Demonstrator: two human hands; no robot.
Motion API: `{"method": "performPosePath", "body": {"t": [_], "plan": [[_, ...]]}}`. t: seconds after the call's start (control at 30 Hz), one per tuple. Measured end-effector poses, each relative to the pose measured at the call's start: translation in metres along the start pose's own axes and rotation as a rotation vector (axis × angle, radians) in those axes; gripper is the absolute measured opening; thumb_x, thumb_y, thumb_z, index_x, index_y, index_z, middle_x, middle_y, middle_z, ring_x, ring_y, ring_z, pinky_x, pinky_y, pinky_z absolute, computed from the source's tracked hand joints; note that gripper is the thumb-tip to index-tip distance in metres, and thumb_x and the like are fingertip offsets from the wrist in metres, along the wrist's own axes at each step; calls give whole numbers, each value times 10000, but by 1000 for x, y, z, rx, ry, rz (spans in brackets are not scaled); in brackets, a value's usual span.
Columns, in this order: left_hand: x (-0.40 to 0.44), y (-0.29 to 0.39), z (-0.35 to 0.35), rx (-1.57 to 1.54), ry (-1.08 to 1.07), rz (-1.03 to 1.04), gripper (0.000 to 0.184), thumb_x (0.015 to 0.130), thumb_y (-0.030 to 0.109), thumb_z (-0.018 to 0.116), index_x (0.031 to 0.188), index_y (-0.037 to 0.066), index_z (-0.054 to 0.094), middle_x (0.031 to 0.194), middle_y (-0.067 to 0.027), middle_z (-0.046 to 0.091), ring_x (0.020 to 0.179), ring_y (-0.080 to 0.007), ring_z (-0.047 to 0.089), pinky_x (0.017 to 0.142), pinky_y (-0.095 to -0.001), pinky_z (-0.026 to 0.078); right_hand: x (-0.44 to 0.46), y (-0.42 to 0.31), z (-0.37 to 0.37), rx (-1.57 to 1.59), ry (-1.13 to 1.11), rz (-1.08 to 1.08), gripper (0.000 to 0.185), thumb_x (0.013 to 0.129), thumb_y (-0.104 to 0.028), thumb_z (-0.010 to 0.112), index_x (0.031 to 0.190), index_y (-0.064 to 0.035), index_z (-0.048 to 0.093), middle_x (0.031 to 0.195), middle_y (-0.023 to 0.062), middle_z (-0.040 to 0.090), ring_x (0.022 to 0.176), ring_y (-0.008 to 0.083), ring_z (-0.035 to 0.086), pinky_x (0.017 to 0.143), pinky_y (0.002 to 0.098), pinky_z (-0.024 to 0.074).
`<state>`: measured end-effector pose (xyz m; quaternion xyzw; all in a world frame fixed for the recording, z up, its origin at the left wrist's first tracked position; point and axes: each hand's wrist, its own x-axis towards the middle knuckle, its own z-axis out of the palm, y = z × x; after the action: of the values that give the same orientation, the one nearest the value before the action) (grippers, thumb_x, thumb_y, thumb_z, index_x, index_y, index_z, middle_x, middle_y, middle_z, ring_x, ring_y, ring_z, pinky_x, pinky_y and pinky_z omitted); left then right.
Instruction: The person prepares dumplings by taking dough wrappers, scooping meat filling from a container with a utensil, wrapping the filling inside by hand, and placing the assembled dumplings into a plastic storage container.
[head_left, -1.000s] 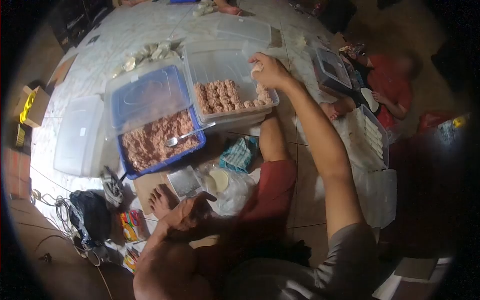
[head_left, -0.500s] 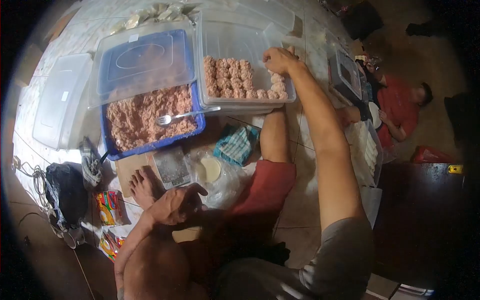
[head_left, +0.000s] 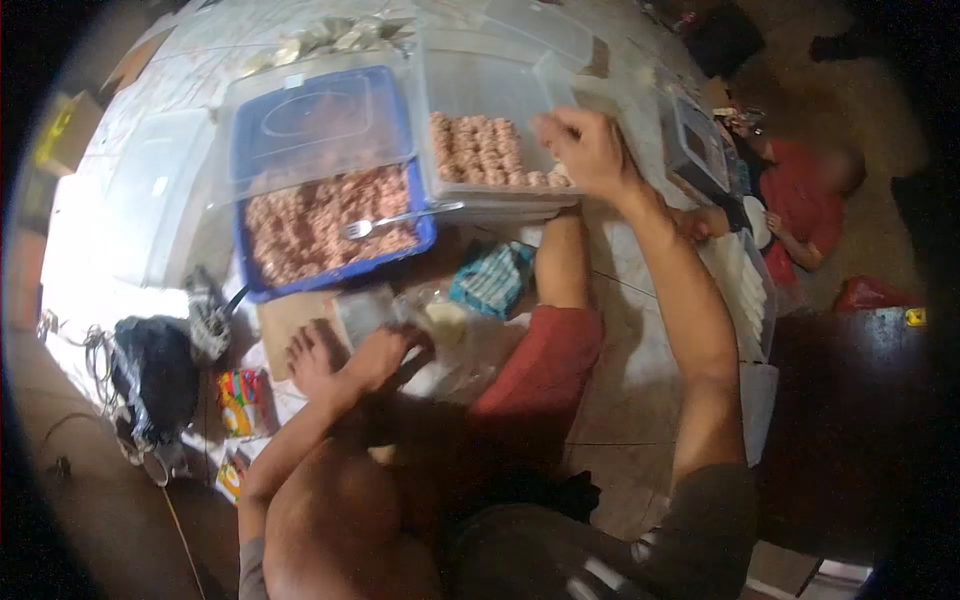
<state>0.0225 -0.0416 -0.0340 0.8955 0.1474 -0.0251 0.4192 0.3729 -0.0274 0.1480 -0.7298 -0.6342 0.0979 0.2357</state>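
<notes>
Your right hand (head_left: 585, 150), blurred: cannot tell if gripping; left of it, pinkish balls (head_left: 476, 147) in clear tub (head_left: 490, 190); avoid squashing rows.

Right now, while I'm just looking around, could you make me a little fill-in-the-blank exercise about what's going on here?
1. The fork's head lies on the pinkish mixture inside a tub coloured ____.
2. The camera wearer's ____ hand is close to the clear container that holds rounded lumps.
3. The other person, off at the right of the picture, wears a top coloured ____.

Missing words: blue; right; red.
</notes>
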Motion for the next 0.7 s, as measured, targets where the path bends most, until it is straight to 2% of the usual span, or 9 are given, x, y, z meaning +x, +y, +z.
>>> {"method": "performPosePath", "body": {"t": [0.17, 0.2, 0.23, 0.33, 0.4, 0.5, 0.57, 0.63, 0.7], "plan": [[35, -83, 77, 884, 305, 211, 363, 957, 277, 464, 1167, 116, 712, 1603, -53, 360, 1506, -233, 266, 1241, -591, 53, -35, -81, 87, -92, 3, -391, 133, 930, -100, 551, 901, -64, 675, 976, 120, 664, 974, 283, 639, 936, 449, 445], [54, -122, 109, 824, 599, 394, 403, 964, 288, 413, 1143, 111, 728, 1603, -60, 363, 1519, -233, 236, 1243, -615, 7, -30, -95, 98, -154, -46, -397, 134, 926, -87, 548, 897, -72, 678, 985, 117, 667, 990, 282, 634, 970, 485, 417], [43, -91, 86, 841, 219, 224, 386, 950, 301, 443, 1143, 118, 723, 1484, -61, 518, 1465, -243, 346, 1242, -626, 6, -21, -103, 113, -217, -97, -403, 139, 923, -74, 546, 893, -80, 682, 995, 114, 669, 1006, 280, 629, 1004, 520, 388], [33, -60, 53, 864, -21, 164, 326, 927, 290, 502, 1093, 119, 724, 1281, -54, 657, 1351, -253, 490, 1253, -596, 17, 12, -95, 179, -459, -162, -499, 125, 837, -36, 613, 912, -92, 695, 969, 96, 655, 997, 296, 609, 944, 513, 386], [27, -61, 46, 401, 368, 340, 250, 930, 289, 568, 1044, 122, 714, 1084, -70, 709, 1251, -257, 566, 1250, -517, 127, 25, -96, 200, -647, -255, -526, 150, 828, -12, 609, 919, -91, 699, 966, 109, 654, 1018, 306, 606, 932, 522, 396], [10, -51, 30, -77, 420, 129, 175, 923, 242, 648, 1023, 111, 706, 1013, -130, 712, 1159, -289, 621, 1134, -481, 352, 32, -98, 214, -653, -613, -306, 187, 818, 31, 599, 934, -78, 698, 960, 146, 646, 1021, 331, 606, 921, 532, 411], [-17, -26, 1, -512, 506, 142, 274, 848, 192, 781, 1019, 18, 657, 898, -120, 684, 870, -222, 692, 774, -381, 549, 18, -105, 202, -454, -262, -366, 212, 799, 59, 605, 942, -69, 693, 958, 160, 641, 970, 342, 617, 929, 535, 410], [-28, -10, -6, -988, 455, -132, 296, 873, 208, 773, 1028, -7, 642, 877, -86, 676, 864, -136, 650, 762, -320, 534, 21, -114, 189, -516, -234, -297, 195, 814, 23, 602, 959, -73, 690, 957, 147, 641, 928, 326, 627, 933, 525, 405], [-27, -18, 2, -784, 513, -57, 279, 913, 206, 740, 1063, -8, 643, 887, -65, 684, 840, -114, 621, 748, -301, 529, 32, -108, 175, -623, 90, -484, 143, 861, -99, 591, 929, -62, 711, 874, 129, 636, 948, 309, 631, 959, 524, 389]]}}
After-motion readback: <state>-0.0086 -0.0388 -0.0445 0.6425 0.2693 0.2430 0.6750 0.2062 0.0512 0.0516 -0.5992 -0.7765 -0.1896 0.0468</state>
